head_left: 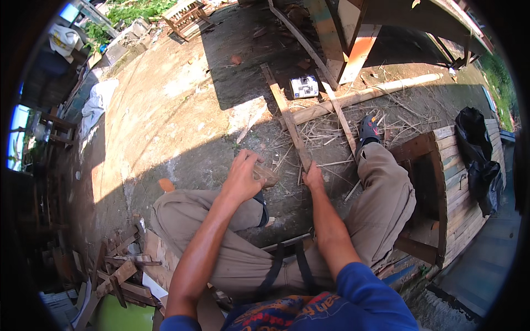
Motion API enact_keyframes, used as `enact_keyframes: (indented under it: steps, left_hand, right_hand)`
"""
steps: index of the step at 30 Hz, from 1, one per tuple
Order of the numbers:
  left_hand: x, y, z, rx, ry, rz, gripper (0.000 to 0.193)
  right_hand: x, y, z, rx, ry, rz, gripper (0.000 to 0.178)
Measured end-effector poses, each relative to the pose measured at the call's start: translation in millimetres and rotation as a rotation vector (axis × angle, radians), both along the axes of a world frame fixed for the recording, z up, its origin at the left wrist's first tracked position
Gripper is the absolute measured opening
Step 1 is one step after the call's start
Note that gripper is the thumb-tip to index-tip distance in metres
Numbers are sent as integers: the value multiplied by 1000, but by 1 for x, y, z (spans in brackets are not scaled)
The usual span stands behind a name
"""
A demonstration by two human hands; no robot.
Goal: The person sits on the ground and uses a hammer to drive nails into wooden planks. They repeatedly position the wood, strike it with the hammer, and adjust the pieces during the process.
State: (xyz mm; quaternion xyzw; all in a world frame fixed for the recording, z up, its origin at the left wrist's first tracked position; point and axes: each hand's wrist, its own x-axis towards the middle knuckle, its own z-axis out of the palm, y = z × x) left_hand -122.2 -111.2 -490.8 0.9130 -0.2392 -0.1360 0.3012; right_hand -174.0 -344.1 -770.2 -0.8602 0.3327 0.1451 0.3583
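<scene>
My left hand [241, 175] is closed around a short, rough wooden block [266, 174] above the ground between my knees. My right hand [313, 177] grips the near end of a long wooden strip [287, 117]. The strip slants away to the far left, crossing a pale round pole [370, 97] that lies on the ground. A second narrow wooden strip [338, 113] lies to the right of it, also over the pole. Thin split sticks and shavings [326, 135] are scattered around both strips.
A white printed can [304, 86] lies beyond the strips, near a propped wooden structure [353, 60]. At right stands a slatted wooden bench [464, 182] with a black plastic bag [476, 154] on it. Scrap wood [118, 278] is heaped at the lower left. A small wooden chair [185, 19] stands far off.
</scene>
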Motion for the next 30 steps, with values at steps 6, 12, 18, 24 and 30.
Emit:
enact_keyframes:
  steps: [6, 12, 18, 24, 30]
  left_hand:
    - [4, 10, -11, 16, -61, 28, 45]
    - [11, 5, -6, -41, -97, 56, 43]
    - [13, 7, -7, -82, -115, 76, 42]
    - [13, 6, 3, -96, -98, 105, 41]
    - [16, 0, 13, -137, -29, 116, 41]
  right_hand:
    - [-20, 16, -20, 24, -122, 38, 65]
    - [-31, 29, -33, 181, -253, 13, 61]
    - [-29, 26, -46, 347, -287, -34, 64]
    - [-15, 40, -28, 182, -252, 109, 67]
    - [33, 17, -26, 342, -310, 217, 66]
